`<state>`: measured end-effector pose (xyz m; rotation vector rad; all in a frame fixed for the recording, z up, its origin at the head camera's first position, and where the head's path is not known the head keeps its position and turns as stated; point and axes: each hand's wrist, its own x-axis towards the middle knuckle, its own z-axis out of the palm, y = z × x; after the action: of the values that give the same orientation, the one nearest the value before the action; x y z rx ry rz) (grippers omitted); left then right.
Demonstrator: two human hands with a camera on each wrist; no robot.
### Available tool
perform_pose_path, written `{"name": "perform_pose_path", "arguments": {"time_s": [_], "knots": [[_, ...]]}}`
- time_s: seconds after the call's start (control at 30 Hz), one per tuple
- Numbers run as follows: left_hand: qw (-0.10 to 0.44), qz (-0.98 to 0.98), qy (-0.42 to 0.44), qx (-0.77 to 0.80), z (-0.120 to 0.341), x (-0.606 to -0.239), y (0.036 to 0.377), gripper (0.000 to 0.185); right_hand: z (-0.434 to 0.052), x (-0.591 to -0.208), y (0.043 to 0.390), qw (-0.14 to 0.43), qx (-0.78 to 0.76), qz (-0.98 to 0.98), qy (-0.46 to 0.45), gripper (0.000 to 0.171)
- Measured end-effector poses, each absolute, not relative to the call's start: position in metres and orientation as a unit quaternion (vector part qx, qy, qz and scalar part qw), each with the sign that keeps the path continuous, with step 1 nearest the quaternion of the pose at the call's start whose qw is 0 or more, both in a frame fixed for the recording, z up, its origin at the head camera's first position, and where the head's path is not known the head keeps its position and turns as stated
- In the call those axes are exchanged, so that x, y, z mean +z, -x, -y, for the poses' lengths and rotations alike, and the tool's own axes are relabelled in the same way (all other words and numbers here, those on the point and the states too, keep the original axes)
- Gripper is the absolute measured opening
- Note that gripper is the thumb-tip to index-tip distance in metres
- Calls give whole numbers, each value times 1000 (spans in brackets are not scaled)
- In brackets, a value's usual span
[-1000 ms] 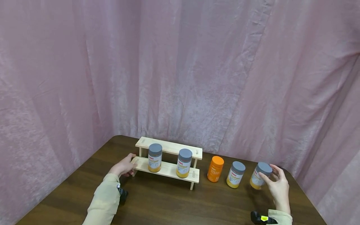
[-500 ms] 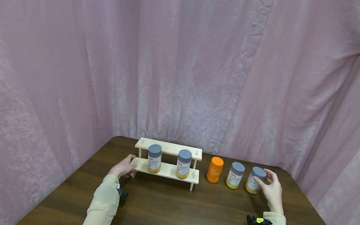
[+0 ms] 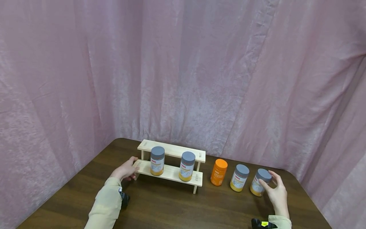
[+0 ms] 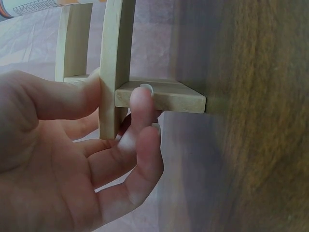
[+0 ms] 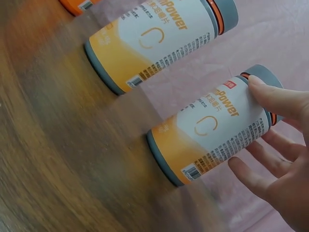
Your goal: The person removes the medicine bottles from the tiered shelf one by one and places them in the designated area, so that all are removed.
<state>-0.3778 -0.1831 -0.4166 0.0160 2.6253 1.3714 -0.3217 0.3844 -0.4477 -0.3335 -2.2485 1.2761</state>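
Note:
At the right of the head view my right hand [image 3: 278, 194] holds a grey-lidded supplement bottle [image 3: 257, 185] between thumb and fingers. In the right wrist view the thumb presses just below the lid of this bottle [image 5: 207, 128], which has a white and yellow label and looks upright at the tabletop. My left hand [image 3: 125, 170] grips the left end of a two-tier wooden rack [image 3: 171, 173]. The left wrist view shows the thumb against the rack's lower board [image 4: 112, 63], with fingers curled underneath. Two matching bottles stand on that lower tier, a left one [image 3: 157, 163] and a right one [image 3: 186, 168].
An orange bottle [image 3: 218, 173] and another grey-lidded bottle [image 3: 238, 179] stand on the brown wooden table [image 3: 183, 206], between the rack and my right hand. The rack's upper board [image 3: 171, 149] lies close to the pink curtain [image 3: 183, 79] behind the table.
My right hand has moved a little left and down with its bottle, from a raised, tilted position to beside the neighbouring bottle. My left hand and the rack stay in place.

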Motion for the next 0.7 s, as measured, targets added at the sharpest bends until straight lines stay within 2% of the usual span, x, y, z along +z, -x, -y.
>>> {"name": "perform_pose_path", "arguments": {"time_s": [0.2, 0.47, 0.7], "knots": [[86, -885, -6, 458, 183, -418, 379, 54, -386, -449, 323, 271, 456, 840, 112, 64], [88, -881, -10, 464, 184, -415, 378, 54, -379, -449, 326, 279, 461, 831, 137, 76], [89, -881, -9, 464, 184, -418, 380, 54, -377, -450, 326, 285, 461, 829, 141, 67]]}}
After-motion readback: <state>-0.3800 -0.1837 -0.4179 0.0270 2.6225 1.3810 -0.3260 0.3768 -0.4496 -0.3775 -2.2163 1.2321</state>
